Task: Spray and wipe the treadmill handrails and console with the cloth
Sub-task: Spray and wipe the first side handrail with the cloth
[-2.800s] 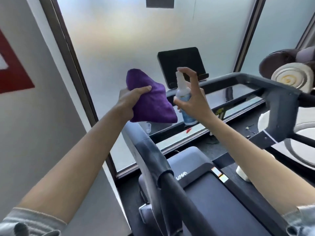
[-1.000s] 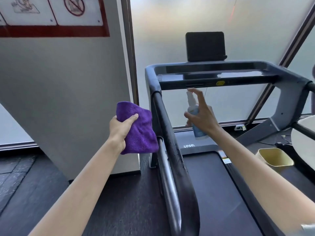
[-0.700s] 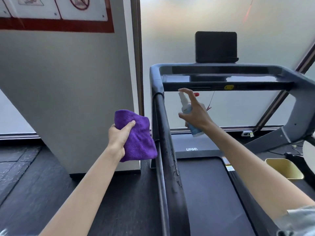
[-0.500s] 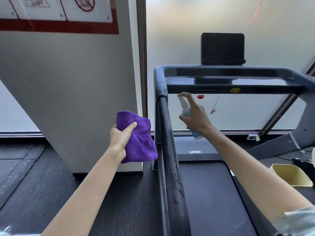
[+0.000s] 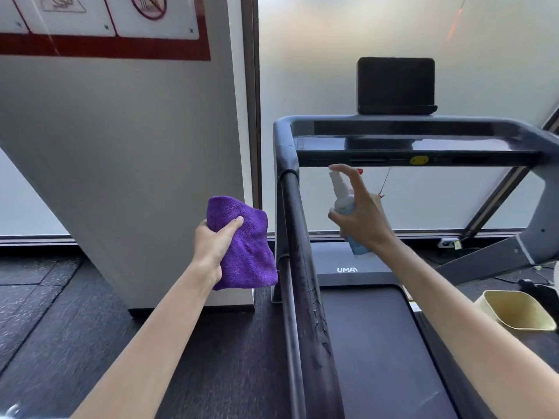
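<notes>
My left hand (image 5: 213, 244) grips a folded purple cloth (image 5: 246, 252) just left of the treadmill's left handrail (image 5: 304, 282), not touching it. My right hand (image 5: 361, 217) holds a small white and blue spray bottle (image 5: 343, 201) to the right of that rail, index finger raised over the nozzle, which points toward the rail. The dark rail shows wet streaks and drops along its lower part. The console bar (image 5: 417, 146) runs across above the bottle, with a black screen (image 5: 394, 86) standing on top.
A white wall panel (image 5: 136, 161) with a red-bordered sign stands left of the treadmill. Frosted glass fills the back. The running belt (image 5: 378, 352) lies below my right arm. A yellow bin (image 5: 514, 309) sits on the dark floor at right.
My view has swung from a tilted look at the console to facing the left handrail. Both hands dropped lower beside the rail. In the last half second my right hand with the bottle rose slightly.
</notes>
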